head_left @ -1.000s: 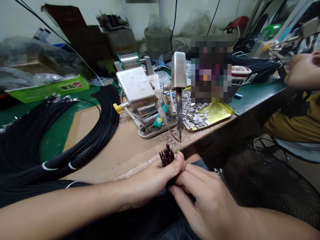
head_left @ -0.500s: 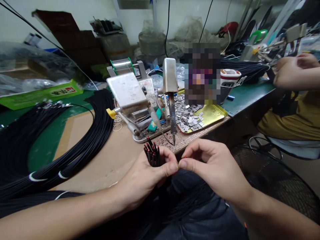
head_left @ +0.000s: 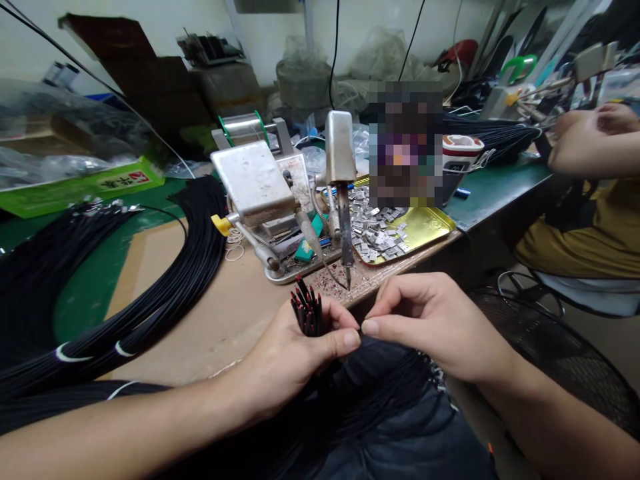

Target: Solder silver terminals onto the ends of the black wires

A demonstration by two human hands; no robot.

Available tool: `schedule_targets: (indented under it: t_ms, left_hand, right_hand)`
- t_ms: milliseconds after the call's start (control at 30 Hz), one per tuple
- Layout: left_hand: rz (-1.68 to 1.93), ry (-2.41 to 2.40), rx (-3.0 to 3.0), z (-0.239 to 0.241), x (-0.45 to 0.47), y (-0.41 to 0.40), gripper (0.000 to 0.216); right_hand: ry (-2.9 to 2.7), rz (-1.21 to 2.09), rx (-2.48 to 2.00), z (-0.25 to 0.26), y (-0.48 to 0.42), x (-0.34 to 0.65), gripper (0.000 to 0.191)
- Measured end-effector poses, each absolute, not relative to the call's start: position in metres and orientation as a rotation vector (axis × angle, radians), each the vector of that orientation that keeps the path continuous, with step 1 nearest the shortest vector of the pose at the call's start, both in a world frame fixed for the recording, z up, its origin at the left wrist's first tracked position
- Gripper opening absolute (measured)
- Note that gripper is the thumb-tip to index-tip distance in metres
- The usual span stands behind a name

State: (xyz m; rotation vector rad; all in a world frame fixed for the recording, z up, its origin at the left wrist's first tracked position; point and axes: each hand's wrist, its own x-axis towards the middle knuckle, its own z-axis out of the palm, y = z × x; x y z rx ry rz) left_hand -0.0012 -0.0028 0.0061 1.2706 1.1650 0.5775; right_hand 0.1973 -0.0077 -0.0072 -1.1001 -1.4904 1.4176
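Note:
My left hand [head_left: 295, 353] is closed round a bundle of black wires [head_left: 307, 312] whose red stripped tips stick up above my fingers. My right hand [head_left: 430, 320] is pinched shut just right of it, thumb against fingertips; what it pinches is too small to make out. Both hands hover at the near edge of the bench, just in front of the soldering iron tip [head_left: 347, 267]. The iron hangs from a metal soldering stand [head_left: 260, 193]. More black wires trail down over my lap [head_left: 380, 400].
A large coil of black cables [head_left: 150, 287] lies at left on the bench. A yellow tray [head_left: 430, 227] with several small metal parts sits behind the iron. A green box [head_left: 80, 187] is at far left. Another person's arm [head_left: 590, 143] works at right.
My hands rose from below the bench edge toward the iron. My right hand let go of the bundle and now pinches beside it. Between the last two frames little moved.

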Motion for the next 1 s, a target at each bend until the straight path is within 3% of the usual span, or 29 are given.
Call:
schedule_targets:
  t_ms: [233, 367, 467, 567, 633, 833, 1000]
  left_hand:
    - [0.583, 1.044, 1.250, 0.009, 0.003, -0.006, 0.017]
    - [0.579, 1.038, 1.204, 0.009, 0.002, -0.006, 0.015]
    - [0.593, 1.031, 1.133, 0.007, 0.002, -0.006, 0.018]
    - [0.627, 1.075, 1.047, 0.004, 0.002, -0.006, 0.027]
    - [0.639, 1.117, 1.015, 0.002, 0.002, -0.006, 0.031]
    - [0.661, 1.229, 1.020, 0.002, 0.003, -0.003, 0.035]
    - [0.655, 1.295, 1.055, 0.001, 0.002, -0.003, 0.034]
  right_hand:
    - [-1.154, 1.672, -0.520, -0.034, -0.009, 0.167, 0.023]
    - [-1.201, 1.628, -0.520, -0.034, -0.008, 0.167, 0.021]
    - [-1.453, 1.265, -0.798, -0.026, 0.005, 0.187, 0.014]
    - [-1.562, 0.457, -1.183, -0.024, 0.029, 0.216, 0.008]
    - [-1.617, 0.162, -1.346, -0.029, 0.047, 0.234, 0.006]
    - [-1.759, 0.096, -1.539, -0.049, 0.073, 0.246, 0.015]
    - [-1.633, 0.265, -1.604, -0.049, 0.074, 0.241, 0.023]
